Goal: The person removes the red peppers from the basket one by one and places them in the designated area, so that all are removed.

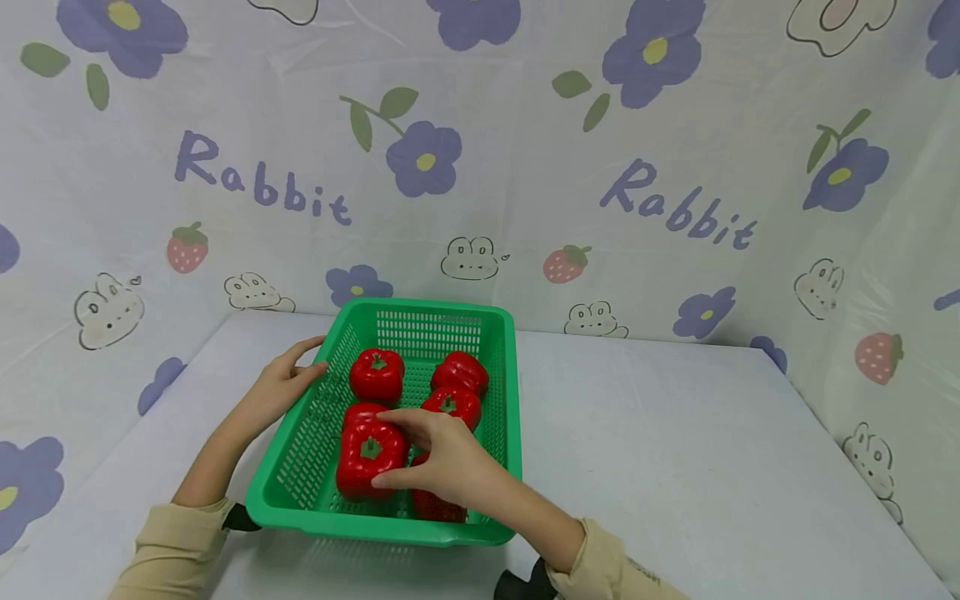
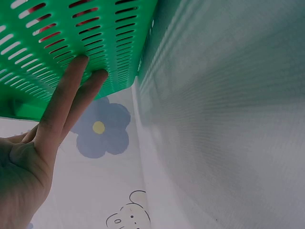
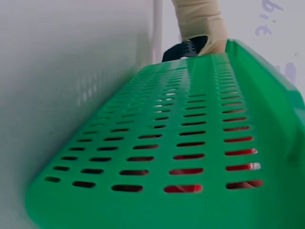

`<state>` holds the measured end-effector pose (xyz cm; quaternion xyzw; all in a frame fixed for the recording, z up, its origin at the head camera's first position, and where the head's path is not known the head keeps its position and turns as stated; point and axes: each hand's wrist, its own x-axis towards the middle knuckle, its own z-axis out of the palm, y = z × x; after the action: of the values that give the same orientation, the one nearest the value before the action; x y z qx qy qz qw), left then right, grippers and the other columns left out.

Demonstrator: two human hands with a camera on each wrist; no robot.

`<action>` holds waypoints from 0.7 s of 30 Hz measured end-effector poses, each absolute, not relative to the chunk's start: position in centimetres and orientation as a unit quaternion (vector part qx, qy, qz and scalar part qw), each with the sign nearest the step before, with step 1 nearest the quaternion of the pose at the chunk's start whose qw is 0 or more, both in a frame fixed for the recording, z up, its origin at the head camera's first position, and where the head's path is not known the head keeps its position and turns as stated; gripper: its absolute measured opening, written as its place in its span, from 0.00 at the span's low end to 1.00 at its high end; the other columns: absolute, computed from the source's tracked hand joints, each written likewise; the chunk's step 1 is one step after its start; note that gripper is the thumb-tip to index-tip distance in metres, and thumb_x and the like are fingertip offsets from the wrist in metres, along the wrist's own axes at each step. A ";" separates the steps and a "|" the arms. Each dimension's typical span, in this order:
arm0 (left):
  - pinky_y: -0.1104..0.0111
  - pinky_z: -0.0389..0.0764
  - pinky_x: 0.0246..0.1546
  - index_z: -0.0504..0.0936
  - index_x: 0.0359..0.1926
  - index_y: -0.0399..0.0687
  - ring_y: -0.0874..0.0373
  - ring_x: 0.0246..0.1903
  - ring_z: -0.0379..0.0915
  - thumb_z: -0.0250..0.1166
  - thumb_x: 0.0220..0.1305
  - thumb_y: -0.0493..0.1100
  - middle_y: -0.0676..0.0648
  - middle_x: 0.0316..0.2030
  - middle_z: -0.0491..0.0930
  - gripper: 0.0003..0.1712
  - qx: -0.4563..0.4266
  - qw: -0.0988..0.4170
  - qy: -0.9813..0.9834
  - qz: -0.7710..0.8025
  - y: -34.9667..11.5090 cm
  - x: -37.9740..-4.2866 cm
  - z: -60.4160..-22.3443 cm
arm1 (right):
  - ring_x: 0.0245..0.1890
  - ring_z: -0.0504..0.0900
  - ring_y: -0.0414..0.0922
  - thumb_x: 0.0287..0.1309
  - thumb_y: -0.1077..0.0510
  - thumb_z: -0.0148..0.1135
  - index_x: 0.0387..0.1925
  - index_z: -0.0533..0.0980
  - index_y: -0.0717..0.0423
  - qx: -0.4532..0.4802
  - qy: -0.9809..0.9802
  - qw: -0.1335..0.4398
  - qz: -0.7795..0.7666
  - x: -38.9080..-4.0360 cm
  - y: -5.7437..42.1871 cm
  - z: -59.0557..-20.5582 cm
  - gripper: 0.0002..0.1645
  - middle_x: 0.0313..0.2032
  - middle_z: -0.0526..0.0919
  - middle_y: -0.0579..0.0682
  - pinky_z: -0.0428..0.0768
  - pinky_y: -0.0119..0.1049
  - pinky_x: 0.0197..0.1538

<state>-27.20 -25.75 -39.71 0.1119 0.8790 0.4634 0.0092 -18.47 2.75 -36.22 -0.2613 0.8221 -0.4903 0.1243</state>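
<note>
A green plastic basket (image 1: 517, 400) with slotted walls holds several red bell peppers. My left hand (image 1: 279, 385) grips its left rim, with the thumb over the edge; in the left wrist view two long fingers (image 2: 61, 102) lie along the outside wall. Inside the basket, my right hand (image 1: 450, 457) holds the front-left bell pepper (image 1: 360, 467), the thumb at its near side and a finger at its far side. The right wrist view looks at the basket's outer wall (image 3: 143, 171), which hides most of that hand.
Around the held one lie a bell pepper (image 1: 377, 375) at the back left, another bell pepper (image 1: 459, 372) at the back right, and one (image 1: 438, 504) partly under the right hand. The basket stands on a white table (image 1: 660, 450) before a printed rabbit-and-flower cloth (image 1: 510, 167).
</note>
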 end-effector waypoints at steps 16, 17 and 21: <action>0.68 0.82 0.29 0.51 0.76 0.42 0.63 0.27 0.82 0.50 0.75 0.49 0.32 0.39 0.85 0.35 0.118 0.004 0.877 0.466 -25.7 -27.0 -40.1 | 0.62 0.77 0.49 0.51 0.55 0.74 0.65 0.72 0.46 -0.244 0.799 0.079 -0.544 -18.6 5.0 -35.1 0.38 0.61 0.78 0.47 0.79 0.46 0.58; 0.68 0.82 0.29 0.51 0.76 0.42 0.63 0.27 0.82 0.50 0.75 0.49 0.32 0.39 0.85 0.35 0.119 0.003 0.877 0.466 -25.7 -27.0 -40.2 | 0.63 0.77 0.50 0.51 0.55 0.75 0.65 0.72 0.46 -0.243 0.799 0.075 -0.546 -18.7 5.2 -34.9 0.38 0.61 0.78 0.47 0.80 0.46 0.58; 0.68 0.82 0.29 0.51 0.76 0.42 0.64 0.28 0.82 0.50 0.75 0.49 0.31 0.40 0.85 0.35 0.121 0.001 0.876 0.466 -25.7 -26.9 -40.2 | 0.64 0.76 0.51 0.51 0.57 0.74 0.65 0.71 0.47 -0.244 0.790 0.064 -0.559 -18.9 6.0 -34.4 0.39 0.62 0.76 0.49 0.79 0.48 0.58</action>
<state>-26.92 -25.73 -40.25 0.1215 0.8765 0.4659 0.0005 -18.86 5.99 -34.41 -0.2441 0.7901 -0.5587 0.0640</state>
